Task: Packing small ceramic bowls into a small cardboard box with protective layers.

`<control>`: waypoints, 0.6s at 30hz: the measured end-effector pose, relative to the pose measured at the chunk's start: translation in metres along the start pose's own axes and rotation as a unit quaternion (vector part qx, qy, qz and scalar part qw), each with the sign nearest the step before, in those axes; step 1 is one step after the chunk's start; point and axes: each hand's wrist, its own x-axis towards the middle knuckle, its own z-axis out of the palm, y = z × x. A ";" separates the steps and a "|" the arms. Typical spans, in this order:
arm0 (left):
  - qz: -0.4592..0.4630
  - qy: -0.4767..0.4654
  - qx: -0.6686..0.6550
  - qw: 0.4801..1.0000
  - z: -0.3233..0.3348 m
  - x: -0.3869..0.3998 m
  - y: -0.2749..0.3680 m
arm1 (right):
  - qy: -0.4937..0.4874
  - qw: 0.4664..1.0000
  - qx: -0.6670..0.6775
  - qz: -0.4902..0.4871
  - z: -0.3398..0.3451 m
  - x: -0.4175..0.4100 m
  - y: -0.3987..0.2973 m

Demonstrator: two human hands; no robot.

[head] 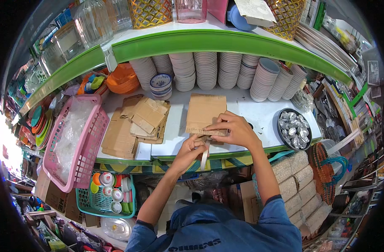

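A flattened piece of brown corrugated cardboard (207,108) lies on the white shelf before me. Its near edge is raised and lifts off the shelf. My right hand (234,128) pinches this near edge from the right, fingers above and thumb below. My left hand (190,151) is just below the edge, its fingertips close to the cardboard. Between its thumb and fingers is a narrow pale band (204,159), which looks like a tape roll seen edge-on and hangs past the shelf front. A small dark object (250,125) is mostly hidden behind my right hand.
Left lie stacked cardboard pieces (148,118) and a pink plastic basket (88,138). Stacked white bowls (205,71) line the back under a green-edged upper shelf (204,41). At right sits a black bowl (279,129) of foil-wrapped pieces. A teal basket (80,206) of small dishes stands below.
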 end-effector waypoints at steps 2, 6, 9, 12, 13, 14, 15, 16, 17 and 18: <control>0.006 -0.016 -0.017 1.000 0.000 -0.001 -0.001 | 0.013 1.000 0.013 -0.007 0.002 0.000 0.001; 0.012 -0.032 0.015 0.999 -0.004 -0.004 -0.004 | 0.052 0.996 0.078 -0.013 -0.002 -0.002 -0.004; 0.017 -0.037 0.008 0.999 -0.003 -0.007 -0.006 | 0.036 0.997 0.066 0.014 -0.007 -0.004 -0.009; 0.033 -0.034 -0.001 0.999 -0.002 -0.013 -0.011 | 0.037 0.997 0.066 0.032 -0.006 -0.006 -0.011; 0.036 -0.026 -0.008 0.999 0.001 -0.015 -0.011 | 0.038 0.997 0.066 0.033 -0.008 -0.006 -0.012; 0.038 -0.019 -0.016 0.999 0.002 -0.018 -0.011 | 0.021 0.997 0.055 0.043 -0.011 -0.006 -0.014; 0.039 -0.017 -0.015 0.999 0.001 -0.020 -0.016 | 0.005 0.998 0.045 0.050 -0.013 -0.005 -0.017; 0.066 -0.016 -0.028 0.997 -0.002 -0.021 -0.022 | 0.005 0.998 0.046 0.049 -0.014 -0.004 -0.019; 0.093 -0.014 -0.040 0.995 -0.004 -0.022 -0.025 | -0.019 0.997 0.031 0.072 -0.014 -0.004 -0.022; 0.093 -0.014 -0.040 0.995 -0.004 -0.023 -0.024 | -0.043 0.994 0.016 0.097 -0.015 -0.004 -0.024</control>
